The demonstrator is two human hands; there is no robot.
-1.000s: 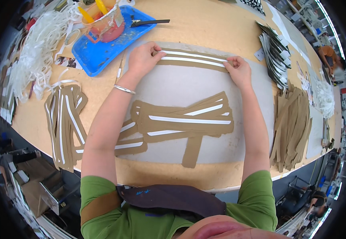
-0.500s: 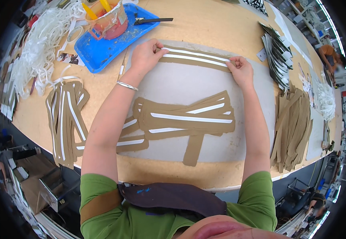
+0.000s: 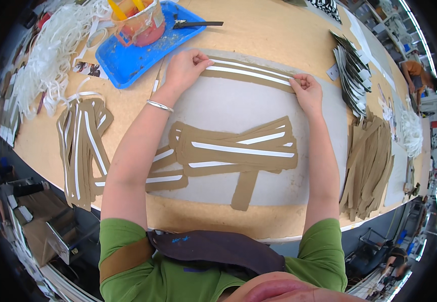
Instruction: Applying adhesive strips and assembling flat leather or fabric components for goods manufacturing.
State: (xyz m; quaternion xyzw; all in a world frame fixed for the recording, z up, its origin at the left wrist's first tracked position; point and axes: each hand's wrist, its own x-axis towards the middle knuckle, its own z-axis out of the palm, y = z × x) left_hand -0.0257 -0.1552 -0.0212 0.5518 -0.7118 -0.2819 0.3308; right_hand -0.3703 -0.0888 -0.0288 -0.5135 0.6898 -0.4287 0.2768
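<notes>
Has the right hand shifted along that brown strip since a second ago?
No. The right hand still pins the right end of the brown strip on the grey mat, just as far from the mat's edge.

Bare grey mat (image 3: 238, 103) lay open between both forearms; a blue tray (image 3: 128, 55) crowded the left hand (image 3: 183, 70).

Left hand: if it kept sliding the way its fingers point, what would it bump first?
Probably nothing soon: the left hand points along the brown strip toward the right hand, likely met first.
</notes>
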